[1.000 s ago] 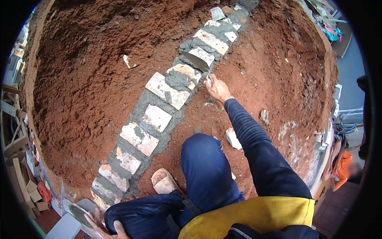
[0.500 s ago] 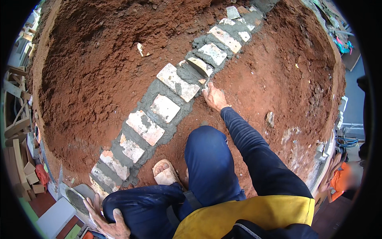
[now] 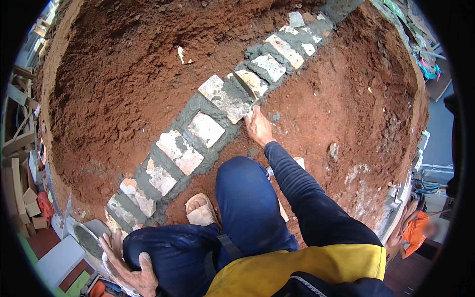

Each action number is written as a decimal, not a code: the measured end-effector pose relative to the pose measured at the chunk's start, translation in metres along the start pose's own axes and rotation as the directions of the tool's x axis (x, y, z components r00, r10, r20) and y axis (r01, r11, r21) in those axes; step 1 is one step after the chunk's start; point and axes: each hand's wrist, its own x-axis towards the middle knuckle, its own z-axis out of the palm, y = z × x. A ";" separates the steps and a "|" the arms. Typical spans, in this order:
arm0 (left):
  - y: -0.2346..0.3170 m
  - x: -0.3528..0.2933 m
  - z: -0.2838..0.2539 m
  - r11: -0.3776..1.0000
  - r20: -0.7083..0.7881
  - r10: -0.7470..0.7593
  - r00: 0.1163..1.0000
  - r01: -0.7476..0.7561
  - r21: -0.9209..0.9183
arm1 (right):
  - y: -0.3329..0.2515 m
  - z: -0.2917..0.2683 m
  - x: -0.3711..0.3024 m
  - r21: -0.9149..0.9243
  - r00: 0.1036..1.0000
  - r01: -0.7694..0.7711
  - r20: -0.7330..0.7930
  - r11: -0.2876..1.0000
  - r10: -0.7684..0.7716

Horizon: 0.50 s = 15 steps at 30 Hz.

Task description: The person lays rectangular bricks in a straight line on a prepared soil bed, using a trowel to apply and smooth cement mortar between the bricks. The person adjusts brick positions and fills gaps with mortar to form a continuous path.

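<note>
A curved row of whitish bricks (image 3: 207, 129) set in wet grey mortar (image 3: 191, 115) runs across the red soil from lower left to upper right. My right hand (image 3: 259, 125) is closed around what looks like the handle of a trowel (image 3: 244, 85). Its thin blade shows nearly edge-on, against a tilted brick (image 3: 253, 82). Beside the blade, a larger brick (image 3: 226, 103) has mortar smeared over its face. My left hand (image 3: 131, 273) is open with fingers spread, by my knee and the rim of a container (image 3: 101, 228) of grey mortar.
A steep bank of red soil (image 3: 114, 99) rises behind the row. Wooden offcuts (image 3: 22, 198) and a white board (image 3: 60, 261) lie at the left. A stone (image 3: 333, 151) sits on the soil to the right. A person in orange (image 3: 414, 232) is at the far right.
My right hand has drawn slightly left and nearer, with the trowel blade now more upright. More mortar covers the large brick's right part. My left hand stays open near the container.
</note>
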 end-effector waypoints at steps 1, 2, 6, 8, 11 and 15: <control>0.000 0.000 -0.001 1.000 -0.003 0.004 1.000 -0.004 0.003 | 0.002 -0.003 0.008 -0.055 1.000 -0.004 -0.008 0.998 0.003; -0.001 -0.001 -0.002 1.000 -0.003 0.008 1.000 -0.008 0.007 | 0.004 -0.006 0.013 -0.095 0.996 0.000 -0.085 0.995 -0.008; -0.004 0.000 -0.003 0.999 -0.032 0.006 0.999 -0.004 0.042 | 0.011 -0.008 0.011 -0.186 0.967 0.095 0.249 0.978 -0.047; -0.005 0.000 -0.003 0.999 -0.053 0.007 0.999 -0.005 0.040 | 0.013 -0.007 0.009 -0.211 0.923 0.232 0.357 0.950 -0.146; -0.005 0.001 -0.002 1.000 -0.032 0.024 0.999 -0.023 0.004 | 0.012 -0.007 0.009 -0.137 0.984 0.112 0.150 0.984 -0.091; -0.004 0.004 0.000 0.998 -0.016 0.054 0.998 -0.054 -0.022 | 0.009 -0.009 0.007 -0.132 0.993 0.098 0.085 0.986 -0.087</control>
